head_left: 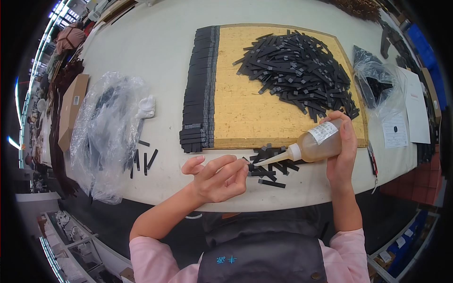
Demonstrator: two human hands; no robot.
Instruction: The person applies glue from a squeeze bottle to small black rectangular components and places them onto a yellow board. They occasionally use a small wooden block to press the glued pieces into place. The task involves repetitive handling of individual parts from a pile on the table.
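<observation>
My right hand (343,151) grips a clear squeeze bottle (317,144) of amber liquid, tipped sideways with its white nozzle pointing left. The nozzle tip meets a short black strip (247,162) that my left hand (218,178) pinches at its fingertips near the table's front edge. Several loose black strips (272,172) lie just below the nozzle. Behind them sits a yellow board (240,113) with a neat column of black strips (199,89) along its left side and a loose heap of black strips (297,68) on its upper right.
A crumpled clear plastic bag (106,132) lies at the left, with a few stray black strips (144,160) beside it. A second clear bag with dark pieces (377,87) and white paper sheets (408,113) sit at the right. A cardboard box (71,108) stands far left.
</observation>
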